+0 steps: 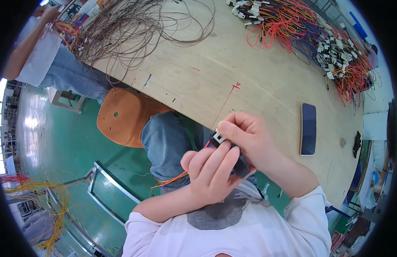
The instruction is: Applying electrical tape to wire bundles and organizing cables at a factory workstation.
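In front of my chest both hands are closed around the end of a wire harness. My right hand (252, 139) pinches a small white connector (219, 137) between thumb and fingers, right by the table's near edge. Below it, the curled fingers of my left hand (212, 173) press against the same part from the other side. A dark, boxy black piece (242, 167) shows between my left fingers and right wrist; its kind is unclear. Red, yellow and dark wires (175, 179) trail from the hands down to the left, over my lap.
A wooden table (267, 81) carries a phone (308, 128) at right, bundled coloured harnesses (288, 25) at far right and loose brown wires (134, 25) at far left. A co-worker's arm (25, 47) is at left. An orange stool (121, 118) and metal frame (112, 192) stand below.
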Demonstrator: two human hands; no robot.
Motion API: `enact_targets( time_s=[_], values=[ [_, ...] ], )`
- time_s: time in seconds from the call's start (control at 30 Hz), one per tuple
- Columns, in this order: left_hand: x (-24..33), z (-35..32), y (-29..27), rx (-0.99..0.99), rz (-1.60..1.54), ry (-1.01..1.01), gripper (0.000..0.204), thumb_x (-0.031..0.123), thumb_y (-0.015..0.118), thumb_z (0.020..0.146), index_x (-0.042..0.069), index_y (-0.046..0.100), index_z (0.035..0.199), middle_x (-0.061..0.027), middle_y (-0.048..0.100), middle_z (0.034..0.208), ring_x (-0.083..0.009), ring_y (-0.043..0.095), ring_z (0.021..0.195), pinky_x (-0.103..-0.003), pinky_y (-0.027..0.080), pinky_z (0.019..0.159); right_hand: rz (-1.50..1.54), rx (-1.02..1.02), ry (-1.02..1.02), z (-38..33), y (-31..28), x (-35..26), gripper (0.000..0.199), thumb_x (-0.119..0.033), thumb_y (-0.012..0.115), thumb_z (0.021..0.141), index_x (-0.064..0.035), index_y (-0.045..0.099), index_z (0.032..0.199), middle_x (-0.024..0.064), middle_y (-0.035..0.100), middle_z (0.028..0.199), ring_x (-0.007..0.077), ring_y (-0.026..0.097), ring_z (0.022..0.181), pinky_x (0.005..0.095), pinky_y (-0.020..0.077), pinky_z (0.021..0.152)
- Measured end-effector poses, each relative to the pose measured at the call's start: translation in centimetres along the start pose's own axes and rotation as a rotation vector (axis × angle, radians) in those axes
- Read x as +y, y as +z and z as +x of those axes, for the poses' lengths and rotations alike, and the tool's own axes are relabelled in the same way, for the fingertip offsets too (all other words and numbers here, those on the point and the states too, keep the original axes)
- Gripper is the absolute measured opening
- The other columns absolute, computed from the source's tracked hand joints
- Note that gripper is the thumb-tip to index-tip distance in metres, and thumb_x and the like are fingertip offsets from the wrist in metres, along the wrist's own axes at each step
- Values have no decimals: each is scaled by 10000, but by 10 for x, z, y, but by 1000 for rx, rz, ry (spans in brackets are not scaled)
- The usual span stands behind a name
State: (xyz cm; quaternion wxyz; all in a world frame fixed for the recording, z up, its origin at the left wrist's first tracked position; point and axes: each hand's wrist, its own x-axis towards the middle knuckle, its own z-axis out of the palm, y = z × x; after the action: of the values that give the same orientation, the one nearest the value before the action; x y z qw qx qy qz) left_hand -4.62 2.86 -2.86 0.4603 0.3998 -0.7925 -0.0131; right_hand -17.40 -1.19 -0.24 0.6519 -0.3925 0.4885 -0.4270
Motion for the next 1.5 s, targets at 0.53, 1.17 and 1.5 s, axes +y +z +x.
enact_targets(
  time_s=[0.53, 1.17, 1.5],
  values=[
    [-19, 9, -3, -132, -600, -718, 410, 116, 703, 684, 17, 457, 996, -77, 562, 728, -130, 545, 545, -264, 447, 505, -152, 20, -112, -12, 3, -8, 163, -140, 557, 834, -11, 547, 736, -31, 498, 633, 22, 401, 585, 181, 322, 505],
    [-38, 44, -37, -434, -1735, -1390, 388, 199, 583, 823, 60, 366, 1113, -23, 467, 706, -76, 399, 464, -199, 281, 383, -816, -249, -841, -2, -5, -16, 172, -118, 647, 709, -34, 498, 734, 65, 434, 587, 216, 416, 488, 290, 328, 450],
    [-47, 19, -26, -151, -1551, -599, 418, 146, 608, 711, 73, 447, 1090, -14, 465, 860, -70, 439, 750, -178, 343, 579, -411, -155, -328, -11, -2, -15, 158, -105, 567, 799, -24, 495, 682, 37, 466, 565, 91, 399, 498, 241, 307, 442]
  ],
)
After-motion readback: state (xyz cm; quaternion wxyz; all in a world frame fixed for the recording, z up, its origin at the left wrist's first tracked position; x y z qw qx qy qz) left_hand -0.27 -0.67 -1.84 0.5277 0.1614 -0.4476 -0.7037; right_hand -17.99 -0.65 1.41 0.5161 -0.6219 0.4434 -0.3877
